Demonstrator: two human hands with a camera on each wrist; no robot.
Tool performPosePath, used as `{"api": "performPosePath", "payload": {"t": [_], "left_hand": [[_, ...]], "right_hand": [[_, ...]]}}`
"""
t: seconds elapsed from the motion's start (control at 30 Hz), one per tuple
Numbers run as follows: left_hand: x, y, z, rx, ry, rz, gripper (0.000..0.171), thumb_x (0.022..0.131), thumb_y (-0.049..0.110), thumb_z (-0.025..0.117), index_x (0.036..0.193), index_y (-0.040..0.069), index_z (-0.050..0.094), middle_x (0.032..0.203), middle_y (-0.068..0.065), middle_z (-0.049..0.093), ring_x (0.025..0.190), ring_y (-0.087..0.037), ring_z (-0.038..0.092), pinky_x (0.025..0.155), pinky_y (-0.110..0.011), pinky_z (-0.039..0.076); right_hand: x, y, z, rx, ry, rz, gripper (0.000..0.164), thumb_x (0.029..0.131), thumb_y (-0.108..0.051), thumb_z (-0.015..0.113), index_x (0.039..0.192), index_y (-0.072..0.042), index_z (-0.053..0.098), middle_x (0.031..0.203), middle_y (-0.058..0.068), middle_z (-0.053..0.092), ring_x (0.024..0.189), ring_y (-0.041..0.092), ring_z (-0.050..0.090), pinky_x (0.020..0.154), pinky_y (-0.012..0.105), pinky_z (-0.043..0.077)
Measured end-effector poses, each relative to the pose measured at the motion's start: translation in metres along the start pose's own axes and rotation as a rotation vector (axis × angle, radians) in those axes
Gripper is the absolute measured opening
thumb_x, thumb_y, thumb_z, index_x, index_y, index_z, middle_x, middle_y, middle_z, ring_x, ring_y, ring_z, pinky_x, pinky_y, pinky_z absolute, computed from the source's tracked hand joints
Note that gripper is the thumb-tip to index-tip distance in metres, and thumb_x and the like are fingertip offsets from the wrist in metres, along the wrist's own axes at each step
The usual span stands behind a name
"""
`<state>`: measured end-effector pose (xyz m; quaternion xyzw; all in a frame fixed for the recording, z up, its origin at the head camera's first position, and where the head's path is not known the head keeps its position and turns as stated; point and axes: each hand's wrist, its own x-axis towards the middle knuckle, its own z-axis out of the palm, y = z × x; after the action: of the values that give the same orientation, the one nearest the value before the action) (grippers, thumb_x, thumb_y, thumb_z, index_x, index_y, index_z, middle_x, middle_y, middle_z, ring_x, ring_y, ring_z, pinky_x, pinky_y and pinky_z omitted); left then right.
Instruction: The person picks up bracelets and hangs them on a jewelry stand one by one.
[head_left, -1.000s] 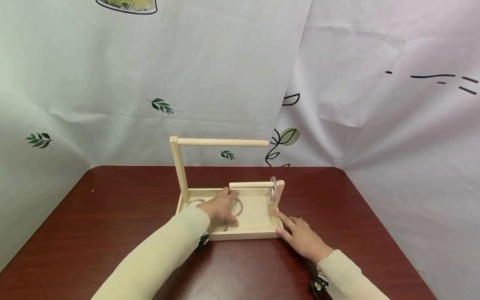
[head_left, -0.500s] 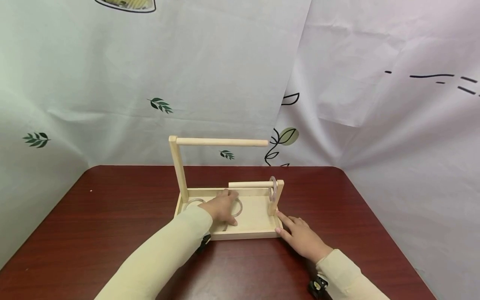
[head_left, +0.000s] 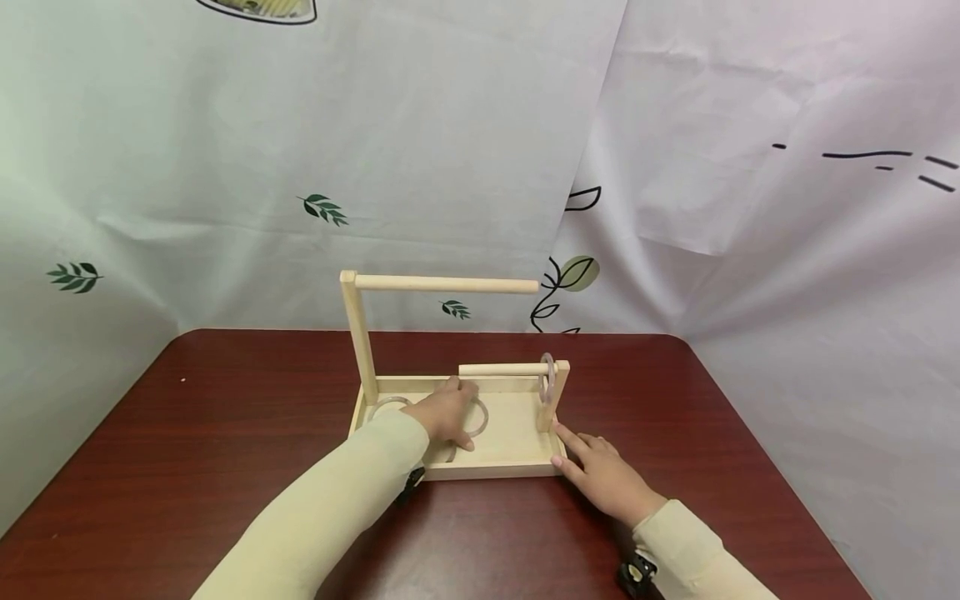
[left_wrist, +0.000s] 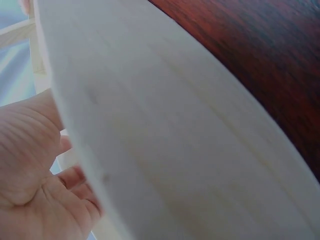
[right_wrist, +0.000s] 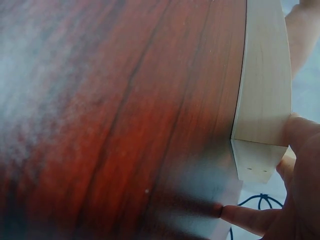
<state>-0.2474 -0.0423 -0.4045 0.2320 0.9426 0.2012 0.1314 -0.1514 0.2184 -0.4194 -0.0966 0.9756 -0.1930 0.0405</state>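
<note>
A pale wooden tray (head_left: pixel 516 421) stands on the table, with a tall post and rod at its left and a short post and rod at its right. One ring (head_left: pixel 552 385) hangs on the short rod (head_left: pixel 498 369) beside its post. My left hand (head_left: pixel 444 414) reaches down into the tray with thumb and fingers spread over rings, partly hiding them. One ring (head_left: pixel 487 414) shows right of that hand and another ring (head_left: pixel 391 399) to its left; a further arc peeks out by the thumb. My right hand (head_left: pixel 606 479) touches the tray's front right corner with its fingertips.
The tall post's rod (head_left: pixel 447 284) runs rightward above the tray, its right end free. The dark red table (head_left: pixel 247 425) ends at a printed white cloth (head_left: pixel 450 150) behind it. A dark device (head_left: pixel 637 575) is worn at the right wrist.
The ring right of my left hand has shifted very slightly to the right. Both hands stay in nearly the same places.
</note>
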Motion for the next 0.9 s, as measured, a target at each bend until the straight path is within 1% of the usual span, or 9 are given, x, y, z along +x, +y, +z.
{"api": "performPosePath", "payload": {"t": [0.13, 0.27, 0.43, 0.53, 0.7, 0.8, 0.9], "left_hand": [[0.002, 0.001, 0.0, 0.013, 0.0, 0.011, 0.083, 0.061, 0.022, 0.092, 0.131, 0.004, 0.051, 0.13, -0.023, 0.045, 0.12, -0.034, 0.044, 0.101, -0.043, 0.041], [0.005, 0.0, -0.001, 0.05, -0.005, 0.026, 0.076, 0.06, 0.024, 0.092, 0.124, 0.001, 0.058, 0.131, -0.024, 0.046, 0.119, -0.034, 0.044, 0.101, -0.043, 0.04], [0.007, 0.002, -0.002, 0.075, -0.009, 0.025, 0.072, 0.059, 0.025, 0.092, 0.119, 0.0, 0.061, 0.129, -0.023, 0.048, 0.117, -0.034, 0.046, 0.1, -0.043, 0.041], [0.007, 0.004, -0.004, 0.092, -0.018, 0.027, 0.067, 0.059, 0.023, 0.093, 0.114, 0.0, 0.063, 0.123, -0.02, 0.05, 0.111, -0.032, 0.048, 0.098, -0.042, 0.042], [0.007, 0.006, -0.008, 0.156, -0.041, 0.045, 0.058, 0.059, 0.021, 0.093, 0.106, 0.001, 0.064, 0.11, -0.017, 0.053, 0.102, -0.029, 0.051, 0.094, -0.039, 0.044], [0.007, 0.008, -0.01, 0.173, -0.049, 0.036, 0.055, 0.059, 0.02, 0.093, 0.102, 0.002, 0.064, 0.108, -0.017, 0.054, 0.1, -0.028, 0.052, 0.092, -0.039, 0.044], [0.006, 0.01, -0.012, 0.167, -0.059, 0.013, 0.053, 0.059, 0.018, 0.093, 0.1, 0.003, 0.064, 0.107, -0.016, 0.053, 0.099, -0.028, 0.052, 0.091, -0.038, 0.045]], "right_hand": [[0.0, 0.001, 0.001, -0.003, 0.001, -0.003, 0.055, 0.097, -0.041, 0.055, 0.146, -0.018, 0.045, 0.132, 0.025, 0.052, 0.125, 0.048, 0.044, 0.1, 0.06, 0.036], [0.0, 0.002, 0.001, -0.008, 0.005, -0.006, 0.056, 0.097, -0.042, 0.054, 0.146, -0.018, 0.045, 0.132, 0.024, 0.052, 0.125, 0.047, 0.045, 0.1, 0.059, 0.036], [0.001, 0.002, 0.001, -0.007, 0.013, -0.011, 0.055, 0.097, -0.041, 0.055, 0.146, -0.018, 0.045, 0.131, 0.025, 0.053, 0.125, 0.046, 0.046, 0.1, 0.059, 0.036], [0.001, 0.002, 0.001, -0.007, 0.014, -0.011, 0.055, 0.097, -0.042, 0.054, 0.146, -0.017, 0.045, 0.131, 0.025, 0.052, 0.125, 0.046, 0.046, 0.1, 0.059, 0.036], [0.001, 0.002, 0.001, -0.01, 0.008, -0.004, 0.056, 0.097, -0.042, 0.055, 0.146, -0.018, 0.045, 0.131, 0.025, 0.052, 0.125, 0.045, 0.046, 0.1, 0.059, 0.037], [0.001, 0.002, 0.002, -0.013, 0.005, 0.0, 0.056, 0.097, -0.041, 0.055, 0.147, -0.019, 0.044, 0.131, 0.025, 0.052, 0.125, 0.045, 0.046, 0.1, 0.059, 0.037], [0.001, 0.002, 0.002, -0.014, 0.004, 0.001, 0.055, 0.097, -0.041, 0.055, 0.147, -0.019, 0.044, 0.132, 0.025, 0.052, 0.125, 0.046, 0.046, 0.1, 0.059, 0.036]]}}
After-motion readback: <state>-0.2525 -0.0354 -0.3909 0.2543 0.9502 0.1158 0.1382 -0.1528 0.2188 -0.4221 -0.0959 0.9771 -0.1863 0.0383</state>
